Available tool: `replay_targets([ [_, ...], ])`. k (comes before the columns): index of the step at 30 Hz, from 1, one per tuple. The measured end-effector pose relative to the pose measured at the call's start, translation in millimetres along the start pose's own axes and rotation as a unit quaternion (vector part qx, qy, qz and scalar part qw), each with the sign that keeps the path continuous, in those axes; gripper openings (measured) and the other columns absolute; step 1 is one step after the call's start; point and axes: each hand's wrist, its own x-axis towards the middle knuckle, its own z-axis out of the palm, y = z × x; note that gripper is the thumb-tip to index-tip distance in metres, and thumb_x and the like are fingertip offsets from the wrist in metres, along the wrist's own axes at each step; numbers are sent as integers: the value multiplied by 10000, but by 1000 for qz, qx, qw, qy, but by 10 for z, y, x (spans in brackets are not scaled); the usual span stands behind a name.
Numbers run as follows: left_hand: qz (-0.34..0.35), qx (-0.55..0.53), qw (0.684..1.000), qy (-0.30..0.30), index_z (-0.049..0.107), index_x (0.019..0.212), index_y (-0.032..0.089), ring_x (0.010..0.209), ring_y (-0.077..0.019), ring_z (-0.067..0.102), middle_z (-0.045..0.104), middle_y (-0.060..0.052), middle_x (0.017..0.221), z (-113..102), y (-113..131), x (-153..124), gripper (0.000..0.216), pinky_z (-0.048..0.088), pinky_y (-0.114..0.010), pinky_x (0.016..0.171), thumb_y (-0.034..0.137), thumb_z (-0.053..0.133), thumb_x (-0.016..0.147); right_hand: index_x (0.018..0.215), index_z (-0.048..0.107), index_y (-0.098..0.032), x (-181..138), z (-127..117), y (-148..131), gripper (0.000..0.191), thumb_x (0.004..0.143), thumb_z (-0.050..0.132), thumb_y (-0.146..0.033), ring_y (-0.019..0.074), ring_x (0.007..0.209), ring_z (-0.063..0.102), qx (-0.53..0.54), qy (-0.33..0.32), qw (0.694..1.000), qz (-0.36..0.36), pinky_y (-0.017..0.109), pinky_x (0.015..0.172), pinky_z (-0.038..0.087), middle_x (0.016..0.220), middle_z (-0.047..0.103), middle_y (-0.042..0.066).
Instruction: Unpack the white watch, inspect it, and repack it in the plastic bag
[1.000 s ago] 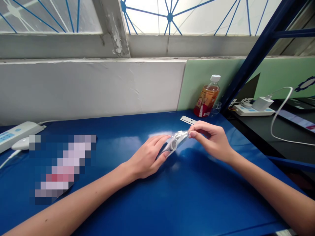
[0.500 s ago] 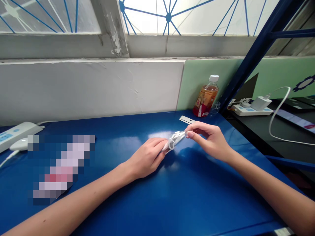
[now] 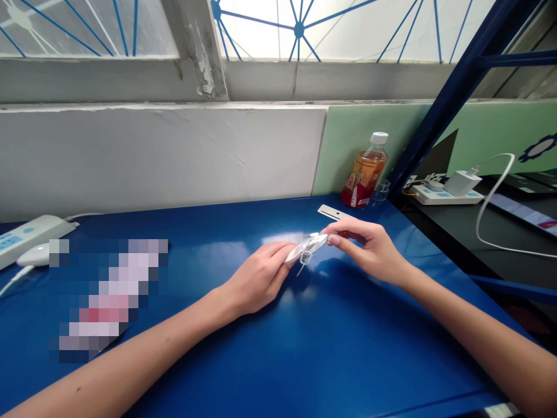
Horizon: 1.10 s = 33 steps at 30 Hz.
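Observation:
Over the blue table, both hands hold a small white bundle. It is glossy and crumpled, perhaps a coiled cable in clear wrap, though its exact kind cannot be made out. A thin pale loop with a loose end hangs beneath its middle. My left hand is closed on the bundle's left end, fingers on top and thumb below. At the other end, the thumb and fingertips of my right hand pinch the tip. Just behind the right hand lies a flat white slotted strip.
A drink bottle with a white cap stands by the green panel, beside a small clear object. At left are a white power strip and a pixelated area. A blue frame post rises at right, near another power strip.
The bundle has turned slightly in my hands, and its thin loop now hangs lower with a loose end showing. My right hand has shifted a little left.

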Motion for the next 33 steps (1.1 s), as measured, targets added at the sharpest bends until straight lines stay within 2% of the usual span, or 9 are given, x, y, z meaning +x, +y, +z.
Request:
replay_targets([
  [3, 10, 7, 1000, -6, 569, 1249, 181, 1164, -248, 604, 628, -113, 1287, -8, -8, -11, 323, 490, -393, 1001, 268, 345, 1033, 871, 735, -199, 6, -6, -34, 192, 903, 639, -362, 192, 732, 640, 11, 20, 1000, -2, 326, 655, 544, 814, 701, 62],
  [7, 6, 10, 1000, -10, 493, 1353, 153, 1238, -295, 555, 577, -157, 1359, -13, -34, -43, 408, 474, -444, 1021, 342, 345, 1023, 797, 723, -189, 13, -12, -90, 226, 881, 663, -391, 172, 647, 626, 50, 45, 997, 26, 309, 592, 542, 758, 696, 57],
  [9, 1, -6, 1000, 3, 403, 1426, 156, 1261, -301, 534, 535, -167, 1402, -10, -40, -59, 459, 461, -460, 1035, 359, 358, 1017, 754, 715, -188, 18, -15, -102, 236, 873, 672, -387, 155, 607, 609, 55, 61, 996, 43, 287, 561, 530, 713, 692, 44],
  [12, -8, -33, 998, 57, 166, 1534, 188, 1222, -276, 561, 455, -176, 1458, 2, -32, -70, 585, 473, -463, 1020, 316, 379, 1004, 724, 731, -185, 25, -10, -94, 234, 858, 687, -371, 143, 582, 590, 39, 72, 995, 57, 267, 527, 502, 669, 687, 34],
  [14, -3, -25, 996, 91, 72, 1551, 211, 1239, -286, 545, 375, -190, 1504, 12, -18, -65, 694, 469, -483, 1023, 303, 446, 973, 742, 754, -185, 30, 5, -85, 231, 849, 691, -379, 142, 559, 587, 41, 69, 994, 71, 269, 509, 498, 666, 694, 34],
  [19, 48, 50, 993, 99, 104, 1549, 230, 1425, -394, 314, 212, -209, 1585, 21, 1, -34, 957, 380, -556, 1100, 417, 706, 829, 785, 784, -186, 32, 67, -75, 251, 830, 697, -417, 144, 515, 582, 79, 69, 988, 110, 270, 491, 494, 584, 665, 17],
  [23, 60, 64, 993, 73, 47, 1564, 224, 1430, -385, 313, 219, -204, 1590, 28, -11, -32, 1080, 377, -551, 1111, 425, 765, 782, 809, 781, -175, 18, 87, -36, 267, 841, 689, -424, 140, 533, 563, 98, 53, 985, 134, 276, 534, 489, 566, 631, 10],
  [30, -3, 44, 998, 43, 99, 1566, 208, 1395, -373, 367, 349, -193, 1512, 38, -18, -45, 1110, 395, -518, 1114, 416, 808, 738, 963, 727, -154, 14, 123, 101, 310, 903, 604, -433, 157, 616, 608, 81, -25, 985, 153, 306, 600, 547, 710, 657, 35],
  [33, -25, 43, 998, 33, 168, 1555, 187, 1358, -382, 407, 388, -198, 1476, 39, -26, -33, 1103, 417, -524, 1091, 465, 817, 707, 1175, 654, -174, -17, 138, 149, 351, 910, 595, -396, 223, 829, 680, -28, -38, 993, 112, 386, 734, 595, 1011, 693, 107],
])
